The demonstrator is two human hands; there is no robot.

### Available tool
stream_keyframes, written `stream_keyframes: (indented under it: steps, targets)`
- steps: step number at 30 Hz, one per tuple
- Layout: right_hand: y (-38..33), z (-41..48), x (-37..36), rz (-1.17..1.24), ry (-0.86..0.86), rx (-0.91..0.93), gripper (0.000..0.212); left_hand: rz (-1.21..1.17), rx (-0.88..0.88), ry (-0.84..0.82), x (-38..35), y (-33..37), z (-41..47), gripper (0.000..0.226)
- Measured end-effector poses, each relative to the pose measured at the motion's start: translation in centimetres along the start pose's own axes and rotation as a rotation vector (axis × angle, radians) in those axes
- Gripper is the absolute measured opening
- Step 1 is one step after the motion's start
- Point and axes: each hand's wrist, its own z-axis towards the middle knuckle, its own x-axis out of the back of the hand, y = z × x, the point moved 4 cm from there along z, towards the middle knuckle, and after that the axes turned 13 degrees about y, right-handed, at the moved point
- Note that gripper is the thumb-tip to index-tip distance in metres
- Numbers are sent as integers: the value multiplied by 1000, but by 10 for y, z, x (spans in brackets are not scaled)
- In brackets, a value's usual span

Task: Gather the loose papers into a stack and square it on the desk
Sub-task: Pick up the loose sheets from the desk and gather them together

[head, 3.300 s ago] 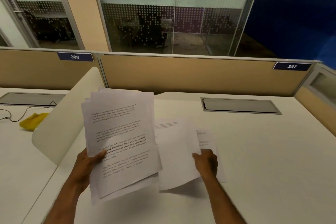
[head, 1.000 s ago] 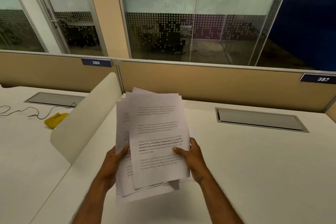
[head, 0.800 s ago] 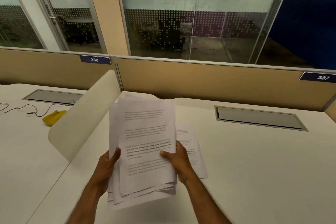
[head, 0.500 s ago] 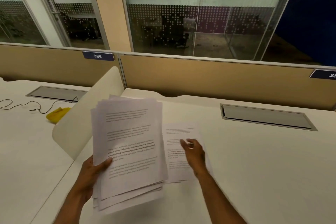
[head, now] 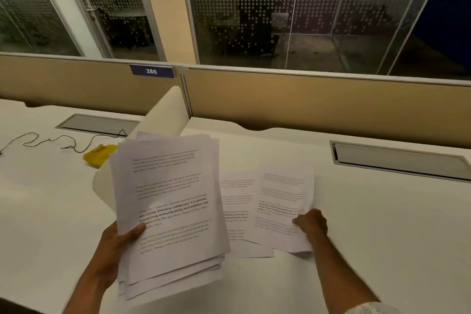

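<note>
My left hand (head: 116, 247) grips an uneven stack of printed papers (head: 169, 209) by its left edge and holds it tilted above the white desk (head: 369, 224). The sheets in the stack are fanned, with corners sticking out at the bottom. To the right, my right hand (head: 312, 222) pinches the right edge of a single printed sheet (head: 281, 205), which is lifted off the desk. Another loose sheet (head: 238, 211) lies flat on the desk between the stack and the lifted sheet, partly covered by both.
A curved white divider (head: 163, 117) rises behind the stack, separating the neighbouring desk at left. That desk holds a yellow cloth (head: 100, 154) and a thin black cable (head: 51, 141). A grey cable hatch (head: 400, 160) sits at the back right, below a tan partition wall (head: 318, 102).
My right hand let go of the stack, moved right and took hold of a loose sheet, lifting it. The stack went left in my left hand. A second sheet now shows on the desk.
</note>
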Motion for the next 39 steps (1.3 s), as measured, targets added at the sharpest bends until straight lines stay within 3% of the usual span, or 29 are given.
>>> stream_keyframes:
  steps: [5,8,11,17,20,22,25,33,36,39]
  targets:
    - [-27,-2,17,539,-118,45,36,-16,1,-1,7,2,8,36]
    - [-37,-21,4,659,-232,61,39,-33,2,0,12,3,12,34]
    - [-39,-48,-29,495,-242,121,39,-31,0,9,19,4,16,33]
    - [-32,-94,-82,-221,36,255,56,-32,11,19,35,1,19,36]
    - [-37,-107,-91,-292,76,237,60,-36,13,18,41,-1,18,36]
    - [-39,-103,-93,-195,32,110,65,-38,15,14,40,-2,18,36]
    - [-39,-92,-83,-48,-23,29,51,-51,22,-5,35,0,18,36]
    - [-82,-81,57,514,-23,389,41,-64,5,-99,-8,13,23,35]
    - [-86,-89,120,847,-175,405,40,-76,-9,-149,-36,21,21,34]
    - [-84,-107,143,955,-350,438,46,-69,-26,-223,-69,31,15,36]
